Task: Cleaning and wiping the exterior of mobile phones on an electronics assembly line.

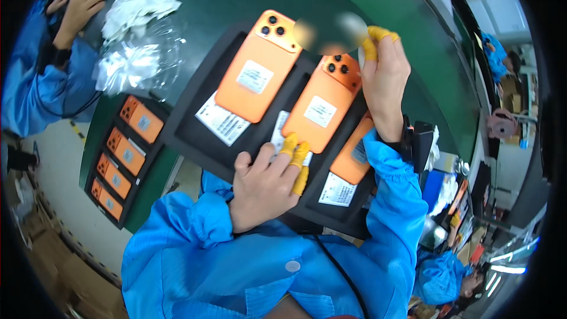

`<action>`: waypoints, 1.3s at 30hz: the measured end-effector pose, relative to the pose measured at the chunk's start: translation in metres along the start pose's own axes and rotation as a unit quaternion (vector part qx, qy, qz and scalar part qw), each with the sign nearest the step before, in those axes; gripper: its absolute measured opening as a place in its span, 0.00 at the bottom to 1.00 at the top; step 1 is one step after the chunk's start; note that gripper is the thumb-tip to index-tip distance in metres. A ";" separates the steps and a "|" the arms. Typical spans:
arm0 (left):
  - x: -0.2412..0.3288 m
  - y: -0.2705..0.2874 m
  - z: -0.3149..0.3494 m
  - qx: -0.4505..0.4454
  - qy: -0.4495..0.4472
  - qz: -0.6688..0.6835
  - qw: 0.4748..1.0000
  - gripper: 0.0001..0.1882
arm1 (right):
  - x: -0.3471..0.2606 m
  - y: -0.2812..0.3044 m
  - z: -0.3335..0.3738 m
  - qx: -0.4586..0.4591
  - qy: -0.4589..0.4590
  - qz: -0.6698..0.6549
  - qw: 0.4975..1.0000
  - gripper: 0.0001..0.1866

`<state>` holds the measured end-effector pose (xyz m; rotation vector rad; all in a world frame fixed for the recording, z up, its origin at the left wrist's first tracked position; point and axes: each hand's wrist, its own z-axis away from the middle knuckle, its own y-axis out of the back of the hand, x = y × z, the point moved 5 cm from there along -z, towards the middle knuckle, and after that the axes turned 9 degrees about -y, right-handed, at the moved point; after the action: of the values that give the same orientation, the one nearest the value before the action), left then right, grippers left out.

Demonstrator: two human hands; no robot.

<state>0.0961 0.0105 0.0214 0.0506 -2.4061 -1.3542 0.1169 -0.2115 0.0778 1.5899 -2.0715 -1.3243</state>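
Item: left hand [266, 186], yellow cots on several fingers; fingers slightly apart, tips on the near end of the middle phone [325, 90], orange, rectangular, three-lensed, white square sticker on its back.
Item: shallow black tray [189, 139] bearing that phone between two similar orange phones, the right one partly covered by a bright-blue sleeve [393, 192]; printed white paper labels beside them.
Item: right hand [387, 77], yellow-cotted, near the middle phone's camera end; a blurred patch covers its fingertips, so whether they grip anything cannot be told.
Item: second black tray [147, 159], left, four orange phones.
Item: dark-green desk [230, 0], with clear plastic film [139, 65] and crumpled white tissue [142, 9].
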 end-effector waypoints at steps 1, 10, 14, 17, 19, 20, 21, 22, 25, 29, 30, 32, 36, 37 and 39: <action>0.001 0.000 -0.001 -0.003 -0.003 -0.003 1.000 0.06 | 0.004 0.010 -0.006 0.035 0.012 0.014 0.999 0.09; 0.002 -0.002 0.003 -0.013 -0.022 -0.017 1.000 0.06 | -0.016 -0.021 0.038 -0.121 0.022 -0.074 0.990 0.11; 0.002 -0.001 0.002 -0.034 -0.024 -0.011 0.999 0.10 | -0.013 -0.017 0.039 -0.108 0.075 0.008 0.991 0.09; 0.002 -0.001 0.002 -0.034 -0.021 -0.011 0.999 0.10 | 0.013 -0.011 0.005 -0.016 0.073 0.016 0.997 0.09; 0.000 -0.001 0.002 -0.025 -0.018 -0.012 0.999 0.10 | 0.028 -0.005 0.001 -0.029 0.004 -0.009 1.000 0.09; 0.001 -0.001 0.004 -0.041 -0.019 -0.003 0.999 0.10 | 0.022 -0.002 0.006 -0.027 0.016 -0.024 0.999 0.10; 0.003 -0.002 0.005 -0.058 -0.019 0.007 0.998 0.10 | 0.015 -0.001 0.012 -0.024 0.027 -0.039 0.999 0.10; 0.004 -0.003 0.004 -0.058 -0.018 0.009 0.998 0.10 | 0.011 -0.012 0.019 -0.057 0.047 -0.065 0.995 0.10; 0.003 -0.001 0.002 -0.028 -0.023 -0.008 0.999 0.09 | -0.007 -0.018 0.039 -0.105 0.020 -0.079 0.991 0.09; 0.003 -0.002 0.001 -0.030 -0.022 -0.005 0.999 0.09 | -0.010 -0.018 0.055 -0.160 0.059 -0.029 0.985 0.11; 0.004 -0.001 0.001 -0.038 -0.025 -0.004 0.999 0.09 | -0.008 -0.018 0.048 -0.128 0.064 -0.041 0.989 0.12; 0.004 -0.002 0.001 -0.030 -0.020 -0.012 0.999 0.09 | -0.001 -0.018 0.026 -0.067 0.048 -0.049 0.995 0.13; 0.003 -0.002 0.003 -0.019 -0.011 -0.019 1.000 0.09 | -0.010 -0.019 0.036 -0.088 0.036 -0.061 0.994 0.10; 0.003 -0.002 0.003 -0.018 -0.009 -0.022 1.000 0.09 | -0.011 -0.022 0.046 -0.106 0.049 -0.048 0.992 0.10; 0.005 -0.001 0.002 -0.011 -0.016 -0.016 1.000 0.09 | -0.009 -0.019 0.049 -0.098 0.081 -0.053 0.991 0.11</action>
<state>0.0905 0.0110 0.0210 0.0633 -2.4268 -1.4049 0.1021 -0.1785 0.0391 1.6792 -1.7290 -1.3360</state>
